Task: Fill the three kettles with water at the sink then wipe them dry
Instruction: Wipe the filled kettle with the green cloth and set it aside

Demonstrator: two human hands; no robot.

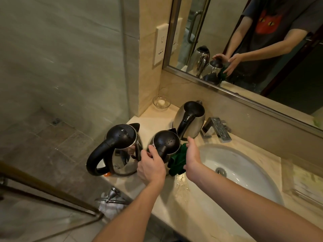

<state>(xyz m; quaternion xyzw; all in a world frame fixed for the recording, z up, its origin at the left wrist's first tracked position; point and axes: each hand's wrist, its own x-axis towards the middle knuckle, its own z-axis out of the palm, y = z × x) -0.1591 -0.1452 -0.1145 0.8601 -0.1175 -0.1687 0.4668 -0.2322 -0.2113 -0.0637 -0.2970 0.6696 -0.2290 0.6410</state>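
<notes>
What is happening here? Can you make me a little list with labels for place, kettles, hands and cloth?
place: bathroom counter beside a sink
kettles: left kettle, middle kettle, back kettle near the tap
left hand: grips the middle kettle's handle
right hand: presses the green cloth on the middle kettle's side
water: drops on two lids, puddle on the counter

Left hand [151, 167], right hand [192, 155] and both forearms [236, 191] bare. Mirror [218, 23] reflection shows a dark grey short-sleeved T-shirt [293, 18]; red cat-face print [268, 23] on the chest, apparently yellow-eyed.
</notes>
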